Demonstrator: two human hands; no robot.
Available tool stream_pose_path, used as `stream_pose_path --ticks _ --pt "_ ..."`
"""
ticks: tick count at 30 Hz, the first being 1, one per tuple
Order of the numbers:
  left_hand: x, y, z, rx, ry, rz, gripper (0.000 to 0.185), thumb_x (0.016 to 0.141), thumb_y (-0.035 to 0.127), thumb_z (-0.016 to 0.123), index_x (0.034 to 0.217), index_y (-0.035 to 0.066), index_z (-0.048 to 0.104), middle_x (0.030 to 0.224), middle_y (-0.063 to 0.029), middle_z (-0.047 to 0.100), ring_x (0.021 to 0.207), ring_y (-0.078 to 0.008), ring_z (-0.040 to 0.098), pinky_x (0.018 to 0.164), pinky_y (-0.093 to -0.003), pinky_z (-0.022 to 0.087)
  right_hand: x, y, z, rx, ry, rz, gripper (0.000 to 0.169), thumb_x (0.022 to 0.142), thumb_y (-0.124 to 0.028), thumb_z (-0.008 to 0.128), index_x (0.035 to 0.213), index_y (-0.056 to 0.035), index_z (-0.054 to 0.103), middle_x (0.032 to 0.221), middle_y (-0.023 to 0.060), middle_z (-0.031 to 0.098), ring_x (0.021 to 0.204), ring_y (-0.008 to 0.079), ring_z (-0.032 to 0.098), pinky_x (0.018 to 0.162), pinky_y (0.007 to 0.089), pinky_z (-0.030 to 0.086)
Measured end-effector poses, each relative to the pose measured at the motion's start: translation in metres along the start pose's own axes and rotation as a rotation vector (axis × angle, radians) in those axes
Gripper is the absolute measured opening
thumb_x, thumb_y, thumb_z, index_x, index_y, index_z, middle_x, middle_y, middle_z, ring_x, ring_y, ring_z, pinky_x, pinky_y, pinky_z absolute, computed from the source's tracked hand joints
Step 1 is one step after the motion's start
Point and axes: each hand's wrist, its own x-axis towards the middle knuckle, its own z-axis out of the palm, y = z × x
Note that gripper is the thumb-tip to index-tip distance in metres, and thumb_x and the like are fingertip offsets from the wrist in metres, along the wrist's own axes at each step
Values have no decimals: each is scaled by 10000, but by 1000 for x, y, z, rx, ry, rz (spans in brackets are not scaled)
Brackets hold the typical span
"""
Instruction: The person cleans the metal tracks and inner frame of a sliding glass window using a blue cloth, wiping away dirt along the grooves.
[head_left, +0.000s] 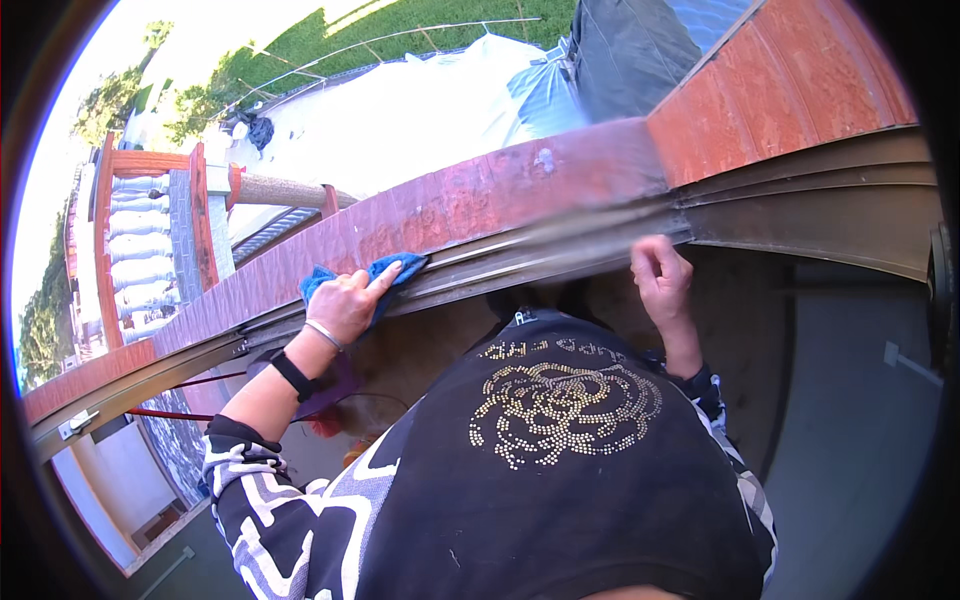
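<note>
My left hand (343, 304) presses a crumpled blue cloth (401, 271) onto the metal sliding-window track (480, 271), its index finger stretched along the cloth. Part of the cloth bulges out on the hand's far side, against the reddish tiled sill (450, 202). On the right, my right hand (661, 274) is raised just on the near side of the track, fingers curled, with thumb and forefinger close together. Whether something thin is pinched there cannot be told. A blurred greyish streak crosses the track to the left of that hand.
Reddish tiles (787, 82) face the wall at the right, beside the window's metal side frame (810, 217). A window latch (78, 424) sits on the frame at lower left. Outside are a white balustrade (141, 247), pale sheeting (390, 127) and a dark cover (630, 52).
</note>
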Motion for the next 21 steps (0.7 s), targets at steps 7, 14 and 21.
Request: stream_pose_path --ticks 7,14,21 --pt "46 68 14 134 171 -9 597 854 107 531 1447 166 493 727 -59 543 601 -200 597 500 -322 517 -8 11 -7 15 0 69 70 910 -8 660 970 -20 627 755 57 625 611 99 551 570 258 464" --pt "114 117 4 102 210 52 593 879 114 515 1467 162 464 763 -90 576 635 -226 630 529 -338 536 -9 11 -22 -2 33 45 72 906 -11 663 967 -21 626 760 63 630 612 113 562 571 264 465" --pt "192 172 -2 23 268 57 555 902 144 513 1455 175 470 792 -105 626 647 -245 672 545 -365 559 -16 16 -40 -13 79 15 70 904 -16 666 958 -21 623 763 63 625 611 118 555 570 263 459"
